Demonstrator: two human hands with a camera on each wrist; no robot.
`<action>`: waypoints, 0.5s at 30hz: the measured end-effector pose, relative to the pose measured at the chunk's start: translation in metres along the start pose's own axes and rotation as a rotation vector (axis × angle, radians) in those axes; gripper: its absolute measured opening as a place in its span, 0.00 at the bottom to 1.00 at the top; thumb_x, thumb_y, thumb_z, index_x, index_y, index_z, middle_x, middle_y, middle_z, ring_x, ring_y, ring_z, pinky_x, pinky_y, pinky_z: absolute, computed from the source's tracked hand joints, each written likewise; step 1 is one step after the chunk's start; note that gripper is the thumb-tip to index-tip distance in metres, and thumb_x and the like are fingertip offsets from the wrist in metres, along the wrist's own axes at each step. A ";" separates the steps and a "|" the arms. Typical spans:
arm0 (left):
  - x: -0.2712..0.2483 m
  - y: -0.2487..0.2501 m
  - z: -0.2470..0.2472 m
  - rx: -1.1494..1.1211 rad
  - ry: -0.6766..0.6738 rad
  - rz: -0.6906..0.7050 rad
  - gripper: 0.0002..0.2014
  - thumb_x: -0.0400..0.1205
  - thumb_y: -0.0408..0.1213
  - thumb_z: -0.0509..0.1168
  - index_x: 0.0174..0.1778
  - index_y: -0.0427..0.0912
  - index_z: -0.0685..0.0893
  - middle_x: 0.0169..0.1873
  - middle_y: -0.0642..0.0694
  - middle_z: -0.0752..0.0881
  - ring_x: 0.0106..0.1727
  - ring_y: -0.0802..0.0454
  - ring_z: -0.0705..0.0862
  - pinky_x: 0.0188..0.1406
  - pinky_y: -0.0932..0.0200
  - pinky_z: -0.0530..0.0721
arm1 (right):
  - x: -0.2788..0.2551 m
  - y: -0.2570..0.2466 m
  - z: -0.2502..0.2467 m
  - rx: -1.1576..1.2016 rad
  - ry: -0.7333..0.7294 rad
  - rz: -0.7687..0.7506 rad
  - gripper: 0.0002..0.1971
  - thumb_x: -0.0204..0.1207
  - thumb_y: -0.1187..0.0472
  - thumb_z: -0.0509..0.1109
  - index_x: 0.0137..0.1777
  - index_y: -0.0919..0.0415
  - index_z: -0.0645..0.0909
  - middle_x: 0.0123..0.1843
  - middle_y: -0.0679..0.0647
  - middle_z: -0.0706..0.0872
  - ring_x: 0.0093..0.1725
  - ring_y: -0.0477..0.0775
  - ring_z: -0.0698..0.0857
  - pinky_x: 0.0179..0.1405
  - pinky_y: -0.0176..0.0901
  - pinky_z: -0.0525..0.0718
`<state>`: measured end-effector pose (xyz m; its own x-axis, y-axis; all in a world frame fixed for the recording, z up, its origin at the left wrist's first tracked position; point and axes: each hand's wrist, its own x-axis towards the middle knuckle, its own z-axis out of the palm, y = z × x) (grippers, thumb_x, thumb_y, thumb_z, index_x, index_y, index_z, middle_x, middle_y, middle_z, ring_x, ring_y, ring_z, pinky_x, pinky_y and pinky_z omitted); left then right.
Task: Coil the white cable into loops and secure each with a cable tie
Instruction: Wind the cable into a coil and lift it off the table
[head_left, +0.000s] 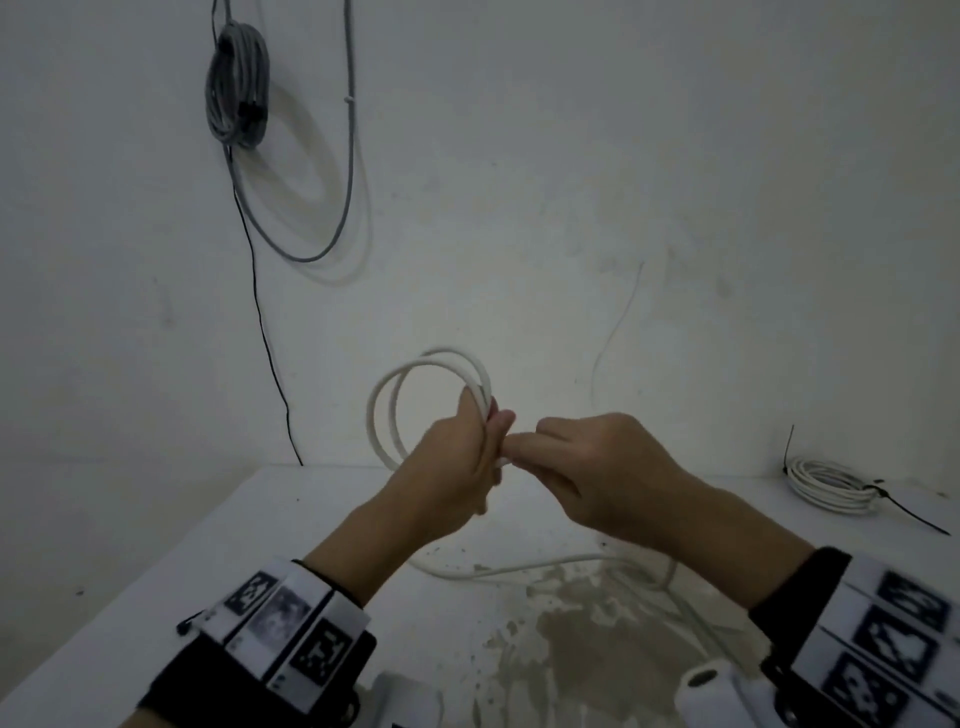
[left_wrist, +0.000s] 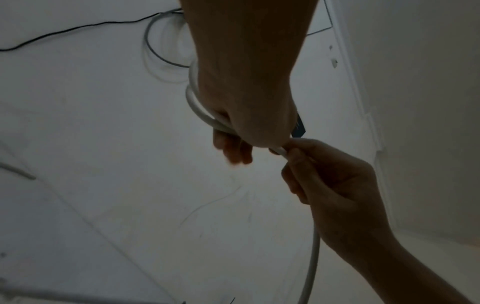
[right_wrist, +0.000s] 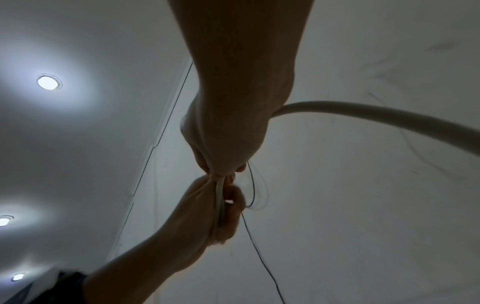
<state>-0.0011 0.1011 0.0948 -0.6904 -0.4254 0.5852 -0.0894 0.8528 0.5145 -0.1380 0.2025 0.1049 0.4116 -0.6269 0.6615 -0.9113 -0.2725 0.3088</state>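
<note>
A white cable (head_left: 387, 410) stands in two or three loops above the white table (head_left: 218, 540). My left hand (head_left: 462, 457) grips the loops at their right side, fingers curled round the strands (right_wrist: 221, 201). My right hand (head_left: 571, 462) meets it from the right and pinches the cable (left_wrist: 281, 151) right next to the left fingers. The free length (head_left: 524, 569) trails from the right hand down onto the table, and in the right wrist view it arcs off to the right (right_wrist: 376, 115). No loose cable tie shows near the hands.
A finished white coil (head_left: 831, 486) bound with black ties lies at the table's far right. A grey cable bundle (head_left: 236, 88) hangs on the wall at upper left, with a thin black wire (head_left: 260, 322) running down. A stained patch (head_left: 587, 634) marks the near table.
</note>
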 end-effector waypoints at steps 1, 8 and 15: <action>0.000 0.001 0.000 0.058 -0.025 0.001 0.13 0.86 0.47 0.46 0.49 0.41 0.69 0.26 0.49 0.77 0.25 0.50 0.76 0.25 0.61 0.72 | 0.002 0.002 -0.004 0.003 0.001 -0.002 0.16 0.82 0.52 0.56 0.47 0.60 0.83 0.27 0.52 0.84 0.18 0.53 0.78 0.14 0.43 0.78; 0.011 -0.005 -0.034 0.611 -0.119 -0.027 0.18 0.86 0.52 0.45 0.37 0.44 0.64 0.25 0.50 0.69 0.28 0.48 0.70 0.32 0.52 0.68 | -0.017 0.052 -0.002 -0.225 -0.183 0.022 0.02 0.74 0.64 0.62 0.44 0.58 0.75 0.22 0.52 0.78 0.16 0.56 0.74 0.17 0.39 0.68; 0.003 -0.019 -0.051 0.611 -0.294 -0.026 0.28 0.79 0.62 0.42 0.28 0.42 0.67 0.23 0.48 0.71 0.25 0.51 0.69 0.27 0.57 0.66 | -0.019 0.086 -0.037 -0.474 -0.168 0.534 0.26 0.70 0.33 0.59 0.38 0.60 0.75 0.33 0.55 0.74 0.32 0.59 0.77 0.25 0.41 0.68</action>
<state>0.0347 0.0678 0.1185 -0.8415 -0.4213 0.3382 -0.4381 0.8984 0.0290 -0.2234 0.2178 0.1444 -0.1295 -0.7000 0.7023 -0.8676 0.4229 0.2616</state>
